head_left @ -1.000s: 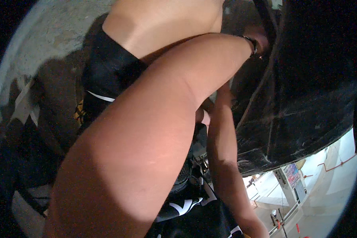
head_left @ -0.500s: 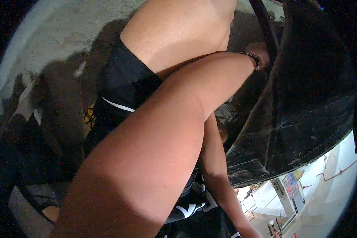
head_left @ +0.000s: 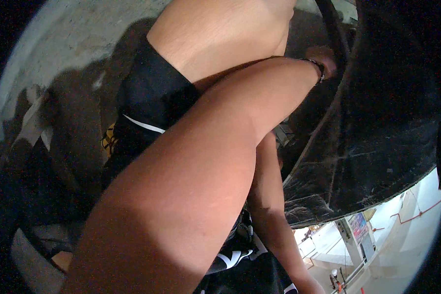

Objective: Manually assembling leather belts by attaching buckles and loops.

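Note:
My left forearm crosses the whole view from the lower left. My left hand point(head_left: 327, 60), with a dark bracelet at the wrist, reaches the shadowed inner edge of a large black curved panel point(head_left: 382, 132). It is next to a dark strip point(head_left: 334, 29) that runs down along that edge. Its fingers are lost in the shadow, so I cannot tell what they touch. Another bare arm point(head_left: 274, 196), apparently my right, passes behind the left forearm. The right hand is hidden.
My bent bare leg point(head_left: 220, 39) and black shorts point(head_left: 154, 88) with a white stripe fill the upper middle. Grey concrete floor point(head_left: 73, 34) with dark shadows lies at the left. A bright room with a red pipe point(head_left: 406, 219) shows at the lower right.
My left hand has shifted slightly up and to the right. The leg, the panel and the other arm look nearly the same, with a small shift of the whole view.

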`<state>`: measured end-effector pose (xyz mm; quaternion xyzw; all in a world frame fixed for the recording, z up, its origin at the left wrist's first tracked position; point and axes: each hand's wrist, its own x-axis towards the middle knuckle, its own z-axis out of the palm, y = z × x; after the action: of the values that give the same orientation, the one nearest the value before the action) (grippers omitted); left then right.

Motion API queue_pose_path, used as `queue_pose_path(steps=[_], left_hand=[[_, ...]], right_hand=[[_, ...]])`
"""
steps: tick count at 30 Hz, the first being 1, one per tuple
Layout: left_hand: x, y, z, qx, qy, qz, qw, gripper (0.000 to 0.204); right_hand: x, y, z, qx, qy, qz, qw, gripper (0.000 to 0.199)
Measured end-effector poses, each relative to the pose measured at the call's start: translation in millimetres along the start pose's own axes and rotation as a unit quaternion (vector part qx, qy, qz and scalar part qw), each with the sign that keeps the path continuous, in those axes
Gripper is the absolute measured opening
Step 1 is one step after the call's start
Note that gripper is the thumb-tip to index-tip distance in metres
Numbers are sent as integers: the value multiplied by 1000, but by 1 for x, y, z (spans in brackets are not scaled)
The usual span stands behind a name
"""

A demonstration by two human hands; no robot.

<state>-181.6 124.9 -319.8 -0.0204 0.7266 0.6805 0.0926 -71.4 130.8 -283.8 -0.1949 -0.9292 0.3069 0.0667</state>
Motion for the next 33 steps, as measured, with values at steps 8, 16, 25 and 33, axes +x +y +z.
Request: queue_pose_path(steps=[8,16,25,33], left_hand=[[-15,19,-31,6,-58,-40,997,34],[-30,40,-60,38,-129,-72,988,32],[-21,50,-44,35,-114,-140,983,31],[-24,42,-39,-1,-143,-64,988,31]], right_hand=[[-2,2,-4,-10,0,10,1000,65],[1,10,-10,-21,1,22,1000,65],[4,24,-19,-32,0,32,999,65],[4,33,-32,-42,8,45,998,64]])
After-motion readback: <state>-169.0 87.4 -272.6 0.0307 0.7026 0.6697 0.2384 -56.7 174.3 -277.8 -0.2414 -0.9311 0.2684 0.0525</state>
